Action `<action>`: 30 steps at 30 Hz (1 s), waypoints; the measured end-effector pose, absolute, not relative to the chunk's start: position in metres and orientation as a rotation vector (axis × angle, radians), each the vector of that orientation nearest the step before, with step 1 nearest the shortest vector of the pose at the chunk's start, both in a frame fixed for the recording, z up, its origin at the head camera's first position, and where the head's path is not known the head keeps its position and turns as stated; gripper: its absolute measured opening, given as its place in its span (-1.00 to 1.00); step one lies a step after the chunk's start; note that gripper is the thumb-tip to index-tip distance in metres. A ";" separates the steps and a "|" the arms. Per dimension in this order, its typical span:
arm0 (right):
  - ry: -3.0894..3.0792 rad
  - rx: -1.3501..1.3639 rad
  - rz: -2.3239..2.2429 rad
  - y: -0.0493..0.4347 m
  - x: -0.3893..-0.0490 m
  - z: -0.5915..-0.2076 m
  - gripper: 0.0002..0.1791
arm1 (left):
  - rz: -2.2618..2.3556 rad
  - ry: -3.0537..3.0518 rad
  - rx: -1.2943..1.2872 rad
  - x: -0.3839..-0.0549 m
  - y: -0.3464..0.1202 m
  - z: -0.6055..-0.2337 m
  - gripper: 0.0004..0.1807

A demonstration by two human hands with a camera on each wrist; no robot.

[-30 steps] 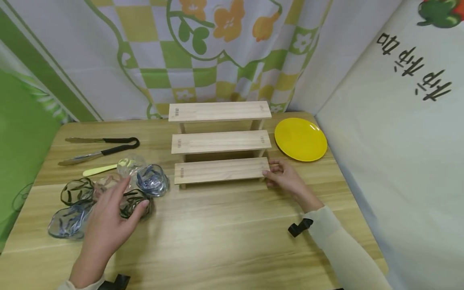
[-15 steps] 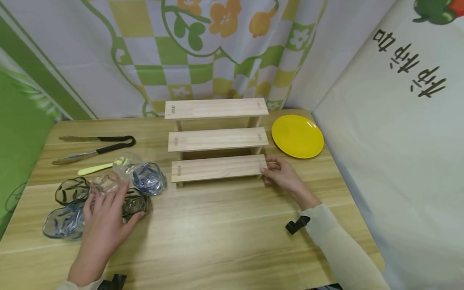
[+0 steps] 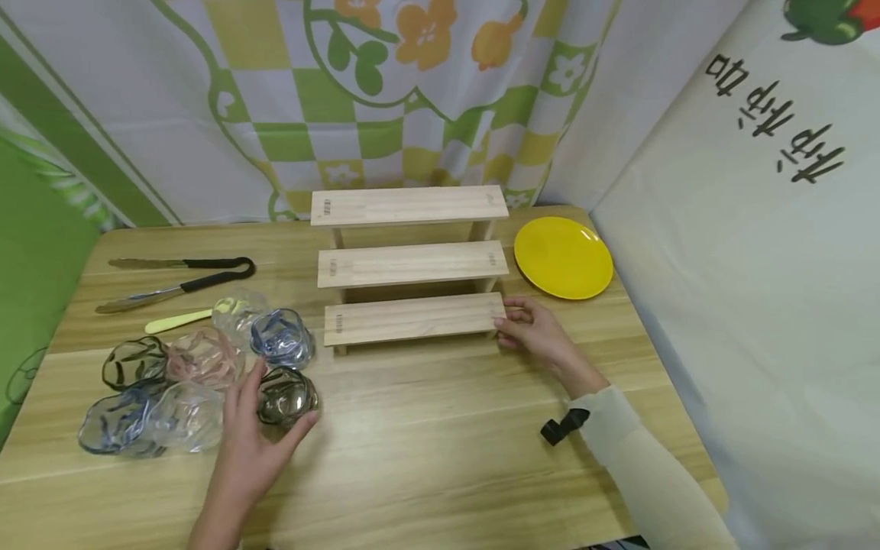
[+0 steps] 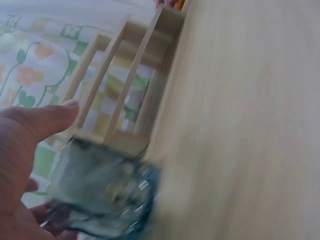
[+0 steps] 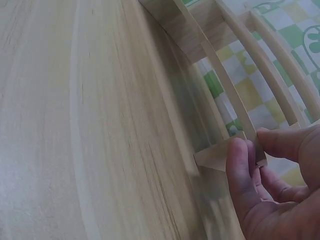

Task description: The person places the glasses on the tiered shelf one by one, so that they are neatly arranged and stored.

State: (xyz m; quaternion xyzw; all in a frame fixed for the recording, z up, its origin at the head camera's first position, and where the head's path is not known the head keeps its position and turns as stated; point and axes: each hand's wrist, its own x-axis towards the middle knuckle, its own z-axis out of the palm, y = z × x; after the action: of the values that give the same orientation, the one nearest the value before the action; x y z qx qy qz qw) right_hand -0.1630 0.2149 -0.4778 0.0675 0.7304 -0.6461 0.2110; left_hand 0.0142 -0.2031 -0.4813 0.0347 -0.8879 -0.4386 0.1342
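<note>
My left hand (image 3: 250,439) is at a dark smoky glass cup (image 3: 287,397), fingers along its left side and thumb extended by its right. In the left wrist view the thumb stands off the glass cup (image 4: 100,187), while fingertips show behind it. My right hand (image 3: 539,336) pinches the right end of the lowest step of a three-step wooden display stand (image 3: 415,317). The right wrist view shows thumb and fingers at the corner of that stand (image 5: 220,152).
Left of the dark cup are a pink glass cup (image 3: 204,357), a clear cup (image 3: 187,416) and several blue, clear and dark ones. Behind them lie a pale-yellow-handled utensil (image 3: 177,321) and black-handled tongs (image 3: 216,283). A yellow plate (image 3: 564,257) sits right of the stand.
My left hand first lowered among the cups, then moved right; the dark cup shifted right with it, away from the others. My right hand stays on the stand's end.
</note>
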 end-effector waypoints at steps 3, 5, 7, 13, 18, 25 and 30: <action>1.985 0.216 -1.847 0.216 -0.163 -0.479 -0.37 | -1.471 -2.444 0.206 0.015 -0.197 -0.488 0.29; 1.976 0.226 -1.861 0.216 -0.162 -0.479 -0.38 | -1.583 -2.359 0.253 0.013 -0.195 -0.492 0.28; 1.992 0.223 -1.852 0.217 -0.162 -0.480 -0.40 | -1.670 -2.303 0.313 0.012 -0.195 -0.495 0.24; 2.131 0.094 -1.798 0.216 -0.161 -0.481 -0.46 | -1.764 -2.294 0.392 0.010 -0.197 -0.501 0.13; 2.125 0.031 -1.812 0.216 -0.162 -0.483 -0.52 | -1.784 -2.335 0.376 0.007 -0.197 -0.508 0.19; 2.081 0.043 -1.809 0.219 -0.163 -0.483 -0.50 | -1.829 -2.240 0.418 0.003 -0.194 -0.515 0.06; 2.070 0.040 -1.819 0.220 -0.163 -0.483 -0.49 | -1.879 -2.218 0.370 0.002 -0.192 -0.515 0.10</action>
State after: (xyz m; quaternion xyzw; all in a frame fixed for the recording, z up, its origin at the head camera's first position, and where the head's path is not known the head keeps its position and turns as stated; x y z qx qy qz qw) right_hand -0.1630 0.2202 -0.4828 0.0144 0.7372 -0.6478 0.1915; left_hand 0.0018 -0.1921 -0.5151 0.1255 -0.7527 -0.6376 0.1053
